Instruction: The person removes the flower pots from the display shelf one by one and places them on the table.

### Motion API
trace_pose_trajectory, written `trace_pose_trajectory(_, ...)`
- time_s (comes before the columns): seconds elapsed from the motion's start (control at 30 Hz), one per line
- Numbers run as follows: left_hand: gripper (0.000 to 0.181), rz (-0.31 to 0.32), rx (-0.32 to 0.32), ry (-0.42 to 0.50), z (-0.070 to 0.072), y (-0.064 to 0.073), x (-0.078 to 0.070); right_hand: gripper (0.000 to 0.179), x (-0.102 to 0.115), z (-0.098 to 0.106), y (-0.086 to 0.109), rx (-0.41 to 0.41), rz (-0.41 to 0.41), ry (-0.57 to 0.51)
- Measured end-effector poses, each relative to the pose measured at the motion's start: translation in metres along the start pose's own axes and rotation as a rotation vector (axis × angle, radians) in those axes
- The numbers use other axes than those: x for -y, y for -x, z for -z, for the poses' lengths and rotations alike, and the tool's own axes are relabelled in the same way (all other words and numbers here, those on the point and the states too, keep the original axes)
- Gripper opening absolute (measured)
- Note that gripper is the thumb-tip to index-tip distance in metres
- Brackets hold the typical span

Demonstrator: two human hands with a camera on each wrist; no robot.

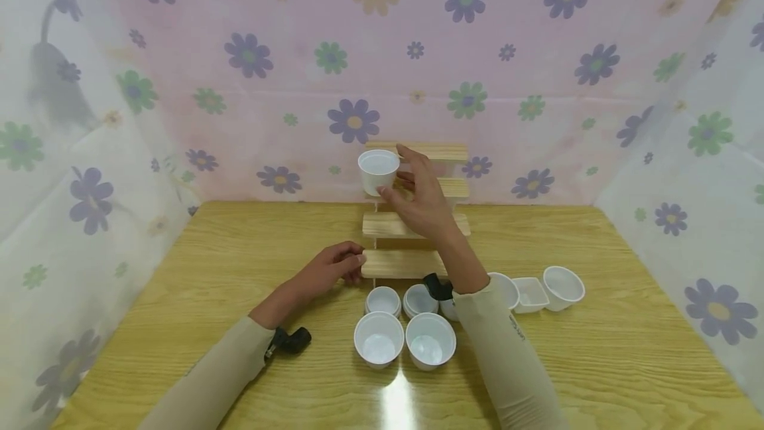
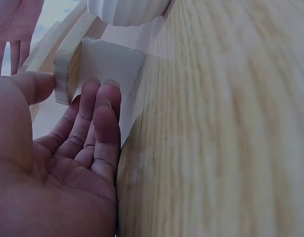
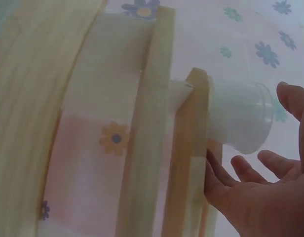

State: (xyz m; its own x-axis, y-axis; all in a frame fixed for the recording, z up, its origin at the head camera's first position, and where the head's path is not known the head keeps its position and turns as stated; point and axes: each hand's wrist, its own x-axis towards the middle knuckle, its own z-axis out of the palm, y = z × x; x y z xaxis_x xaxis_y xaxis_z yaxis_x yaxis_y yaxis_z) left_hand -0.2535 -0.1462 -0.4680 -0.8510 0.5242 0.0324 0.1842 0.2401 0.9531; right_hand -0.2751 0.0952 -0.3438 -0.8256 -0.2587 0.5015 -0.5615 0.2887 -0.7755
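Observation:
A white plastic cup (image 1: pixel 379 174) stands upright, mouth up, on an upper board of a tiered wooden display stand (image 1: pixel 394 264). Curved around the cup's right side is my right hand (image 1: pixel 420 201); the right wrist view shows its fingers spread, with a gap to the cup (image 3: pixel 238 116). Down at the left end of the lowest board, my left hand (image 1: pixel 328 265) holds the stand. Its thumb touches the board's end (image 2: pixel 67 74), while the other fingers curl below it beside the white side panel (image 2: pixel 110 61).
In front of the stand are several white cups, including two larger ones (image 1: pixel 379 339) (image 1: pixel 430 340). To the right stand a square white bowl (image 1: pixel 530 295) and a round cup (image 1: pixel 563 287); my right forearm partly covers others. Flowered cloth (image 1: pixel 286 118) surrounds the wooden table (image 1: pixel 597 363).

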Motion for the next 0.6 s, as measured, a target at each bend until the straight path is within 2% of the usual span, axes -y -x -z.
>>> trace_pose_trajectory(0.33,0.032,-0.014,-0.008,0.008,0.000,0.001,-0.006,0.076,-0.009,-0.009,-0.008,0.000,0.087,-0.049)
trace_pose_trajectory(0.6,0.032,-0.008,0.002,0.004,0.001,0.001,-0.001,0.079,-0.016,-0.017,-0.010,-0.012,0.067,-0.029)
